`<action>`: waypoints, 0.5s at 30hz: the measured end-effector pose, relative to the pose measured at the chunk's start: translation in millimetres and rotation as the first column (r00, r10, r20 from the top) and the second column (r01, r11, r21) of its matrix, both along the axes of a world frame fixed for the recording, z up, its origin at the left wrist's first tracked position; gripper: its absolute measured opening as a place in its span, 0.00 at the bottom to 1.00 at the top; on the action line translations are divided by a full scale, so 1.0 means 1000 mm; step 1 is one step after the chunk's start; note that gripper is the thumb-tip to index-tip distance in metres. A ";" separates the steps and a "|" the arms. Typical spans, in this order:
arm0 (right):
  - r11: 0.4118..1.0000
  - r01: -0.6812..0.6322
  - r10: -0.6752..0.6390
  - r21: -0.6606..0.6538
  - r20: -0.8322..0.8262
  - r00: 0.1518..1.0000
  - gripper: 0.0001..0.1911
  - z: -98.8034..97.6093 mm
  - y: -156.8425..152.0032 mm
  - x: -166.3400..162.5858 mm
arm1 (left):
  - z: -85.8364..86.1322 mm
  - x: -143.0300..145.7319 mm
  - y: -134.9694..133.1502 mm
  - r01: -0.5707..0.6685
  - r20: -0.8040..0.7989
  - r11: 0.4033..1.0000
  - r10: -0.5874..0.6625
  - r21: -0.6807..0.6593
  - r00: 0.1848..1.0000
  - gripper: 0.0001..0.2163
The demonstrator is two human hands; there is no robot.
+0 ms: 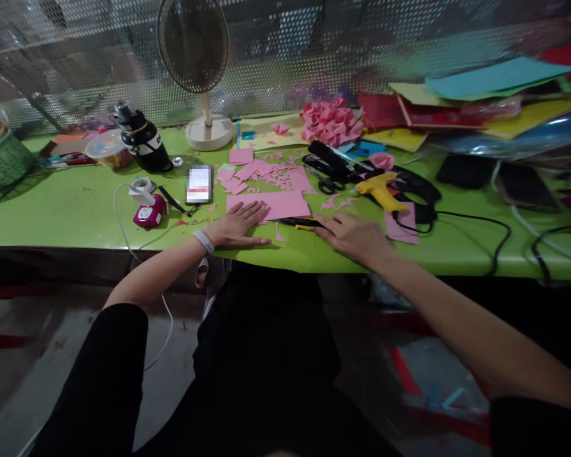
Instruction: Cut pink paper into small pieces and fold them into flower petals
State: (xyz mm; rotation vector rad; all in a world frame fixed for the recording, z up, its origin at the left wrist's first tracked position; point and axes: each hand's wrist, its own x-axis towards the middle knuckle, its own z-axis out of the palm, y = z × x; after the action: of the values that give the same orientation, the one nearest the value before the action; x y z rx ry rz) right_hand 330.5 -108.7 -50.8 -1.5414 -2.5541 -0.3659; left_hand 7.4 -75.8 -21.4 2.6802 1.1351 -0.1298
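Along the near edge of the green tabletop [76,209], my left hand [242,223] lies palm down, its fingers stretched out over the left end of a pink sheet [288,204] and its thumb held wide, resting toward the edge. A pale wristband [203,241] circles that wrist. My right hand [352,236] is at the other end of the sheet, low over the surface, its fingertips meeting the end of a slim dark tool [295,221] with a bit of yellow beside it. I cannot tell whether those fingers grip the tool or merely touch it. The tool lies just along the sheet's near side.

Beyond the sheet, pink scraps [273,172] are strewn thickly, and a heap of folded pink pieces [330,122] stands farther back. To the right of the scraps are black-handled scissors [332,185] and a yellow glue gun [381,192], near a smaller pink sheet [403,227]. A phone [198,184] with a lit screen lies to the left of the scraps, with a dark bottle [148,147] and a fan [209,132] behind it. Coloured sheets [499,79] are piled at the far right, and a green basket [4,162] sits at the far left.
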 end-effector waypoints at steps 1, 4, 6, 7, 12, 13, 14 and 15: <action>1.000 -0.002 0.002 -0.006 0.000 1.000 0.36 0.000 0.001 -0.002 | 0.000 0.000 0.000 -0.001 -0.001 1.000 0.001 -0.003 1.000 0.48; 1.000 -0.012 0.012 -0.024 -0.003 1.000 0.35 -0.004 0.000 -0.001 | -0.002 0.000 0.001 0.000 -0.006 1.000 0.000 -0.009 1.000 0.48; 1.000 -0.012 0.012 -0.020 -0.010 1.000 0.34 -0.008 -0.002 0.003 | -0.003 0.000 0.001 0.003 -0.005 1.000 -0.003 -0.012 1.000 0.48; 1.000 -0.007 0.007 -0.012 -0.014 1.000 0.34 -0.009 -0.002 0.005 | -0.004 0.001 0.000 0.001 -0.004 1.000 -0.002 -0.012 1.000 0.48; 0.999 -0.031 0.031 0.010 -0.035 0.999 0.35 -0.011 -0.001 0.005 | 0.001 -0.002 0.007 0.013 0.031 0.995 -0.010 -0.095 0.999 0.45; 0.999 -0.037 0.038 0.009 -0.036 0.999 0.35 -0.011 0.000 0.005 | 0.004 -0.004 0.012 0.023 0.049 0.991 -0.016 -0.131 0.999 0.43; 0.999 -0.039 0.039 0.010 -0.034 0.999 0.35 -0.010 0.000 0.004 | 0.006 -0.008 0.018 0.034 0.072 0.987 -0.022 -0.159 0.997 0.40; 0.999 -0.037 0.038 0.012 -0.030 0.999 0.35 -0.009 0.000 0.004 | 0.009 -0.013 0.025 0.038 0.104 0.988 -0.023 -0.151 0.994 0.38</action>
State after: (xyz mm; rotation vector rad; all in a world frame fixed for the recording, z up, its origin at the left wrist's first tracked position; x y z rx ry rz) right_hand 334.0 -108.3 -60.2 -1.4812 -2.5492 -0.3494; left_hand -5.2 -51.1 -12.9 2.5391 1.0113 -0.0801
